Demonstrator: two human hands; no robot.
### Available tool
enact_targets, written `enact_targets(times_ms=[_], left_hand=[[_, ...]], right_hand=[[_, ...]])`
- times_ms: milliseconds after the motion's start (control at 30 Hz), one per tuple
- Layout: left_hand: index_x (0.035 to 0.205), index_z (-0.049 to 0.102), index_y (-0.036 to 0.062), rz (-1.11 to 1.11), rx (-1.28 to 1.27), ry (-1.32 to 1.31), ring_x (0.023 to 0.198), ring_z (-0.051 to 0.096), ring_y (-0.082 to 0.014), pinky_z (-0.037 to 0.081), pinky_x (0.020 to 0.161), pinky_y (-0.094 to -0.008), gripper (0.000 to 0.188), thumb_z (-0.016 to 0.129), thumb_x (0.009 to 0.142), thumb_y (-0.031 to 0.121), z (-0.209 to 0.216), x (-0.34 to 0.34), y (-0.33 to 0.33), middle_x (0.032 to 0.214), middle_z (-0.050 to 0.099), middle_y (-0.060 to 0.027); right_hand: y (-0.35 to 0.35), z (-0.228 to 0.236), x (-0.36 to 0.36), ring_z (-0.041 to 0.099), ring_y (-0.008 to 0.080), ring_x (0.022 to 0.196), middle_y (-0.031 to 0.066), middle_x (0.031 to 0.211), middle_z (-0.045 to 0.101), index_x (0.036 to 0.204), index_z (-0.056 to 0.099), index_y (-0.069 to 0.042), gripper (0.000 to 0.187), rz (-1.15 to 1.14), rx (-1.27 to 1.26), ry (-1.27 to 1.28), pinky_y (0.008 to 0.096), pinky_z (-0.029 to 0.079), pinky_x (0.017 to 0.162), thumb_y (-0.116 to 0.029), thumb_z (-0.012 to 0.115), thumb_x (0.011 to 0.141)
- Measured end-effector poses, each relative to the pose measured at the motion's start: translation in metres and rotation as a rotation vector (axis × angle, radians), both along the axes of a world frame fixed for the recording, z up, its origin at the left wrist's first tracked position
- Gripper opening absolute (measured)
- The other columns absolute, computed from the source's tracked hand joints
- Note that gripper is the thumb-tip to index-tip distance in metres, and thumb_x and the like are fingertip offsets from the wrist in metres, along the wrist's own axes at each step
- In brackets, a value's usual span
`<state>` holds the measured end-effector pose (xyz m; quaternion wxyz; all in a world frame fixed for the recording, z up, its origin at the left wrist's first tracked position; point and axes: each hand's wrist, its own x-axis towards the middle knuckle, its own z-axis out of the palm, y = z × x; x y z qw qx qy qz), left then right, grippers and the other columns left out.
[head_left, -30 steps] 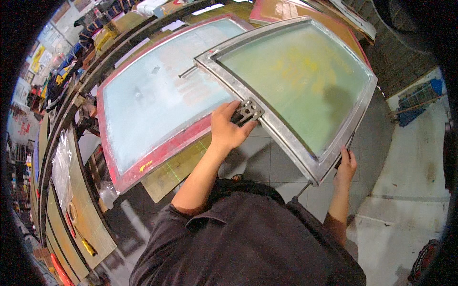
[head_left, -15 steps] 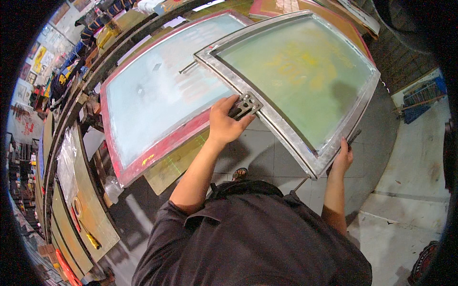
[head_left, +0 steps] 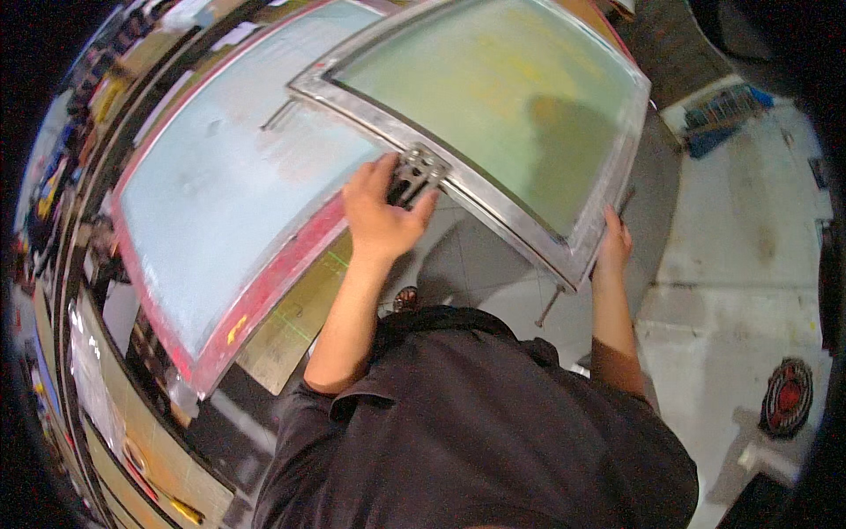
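L hand point(head_left: 381, 216) on metal-framed screen point(head_left: 493, 115) bracket, R hand point(head_left: 612, 245) gripping corner, fingers hidden

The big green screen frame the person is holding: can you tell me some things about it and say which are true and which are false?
1. The left hand grips a metal bracket on the green screen frame. True.
2. The right hand hangs free. False: it grips the frame's right corner.
3. A red-edged blue screen lies to the left. True.
4. The frame is wooden. False: it looks like grey metal.
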<state>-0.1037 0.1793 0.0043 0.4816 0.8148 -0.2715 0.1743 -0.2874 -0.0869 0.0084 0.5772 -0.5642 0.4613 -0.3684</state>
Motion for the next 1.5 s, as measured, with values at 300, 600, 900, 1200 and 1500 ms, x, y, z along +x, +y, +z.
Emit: enact_targets(times_ms=[300, 600, 900, 1200, 1500], left_hand=[[0.103, 0.063, 0.009, 0.01, 0.024, -0.057, 0.097, 0.057, -0.0268, 0.038, 0.086, -0.0401, 0.053, 0.08, 0.058, 0.033, -0.002, 0.004, 0.003, 0.101, 0.061, -0.0105], [0.103, 0.065, 0.0131, 0.018, 0.162, 0.05, 0.101, 0.057, -0.0225, 0.035, 0.087, -0.0425, 0.047, 0.077, 0.063, 0.036, 0.007, 0.009, 0.005, 0.106, 0.063, -0.0033], [0.092, 0.063, 0.0027, 0.117, -0.125, -0.376, 0.085, 0.057, -0.028, 0.044, 0.079, -0.0378, 0.031, 0.076, 0.071, 0.022, 0.028, -0.062, -0.009, 0.093, 0.063, -0.013], [0.093, 0.064, -0.0033, -0.76, -0.035, 1.069, 0.056, 0.053, -0.0104, 0.043, 0.053, -0.0223, 0.019, 0.059, 0.088, 0.015, 0.02, -0.148, -0.047, 0.07, 0.061, -0.0051], [0.089, 0.065, -0.0028, -0.762, -0.038, 1.002, 0.052, 0.05, -0.0082, 0.04, 0.049, -0.021, 0.015, 0.059, 0.086, 0.011, 0.018, -0.15, -0.049, 0.066, 0.059, -0.0035]], right_hand=[[0.025, -0.005, -0.033, 0.052, 0.0128, 0.064, 0.0031, 0.074, 0.057, 0.095, 0.059, -0.002, 0.026, 0.029, 0.032, -0.262, 0.0251, 0.041, 0.059, -0.027, 0.057, 0.087], [0.077, -0.012, -0.114, 0.036, 0.0071, 0.051, -0.0021, 0.058, 0.043, 0.092, 0.059, -0.001, 0.022, 0.094, -0.068, -0.107, 0.0221, 0.027, 0.048, -0.021, 0.05, 0.092], [0.106, -0.023, -0.141, 0.049, 0.0066, 0.057, 0.0008, 0.065, 0.055, 0.099, 0.062, 0.0, 0.017, 0.219, -0.083, -0.101, 0.022, 0.038, 0.051, -0.012, 0.056, 0.09], [0.102, -0.004, -0.131, 0.055, 0.0215, 0.055, 0.0119, 0.068, 0.06, 0.091, 0.065, -0.001, 0.014, 0.284, -0.854, 0.297, 0.0316, 0.042, 0.052, -0.01, 0.065, 0.079], [0.104, 0.008, -0.12, 0.055, 0.024, 0.055, 0.0092, 0.067, 0.058, 0.089, 0.066, -0.007, 0.012, 0.288, -0.9, 0.362, 0.0331, 0.041, 0.05, -0.014, 0.065, 0.079]])
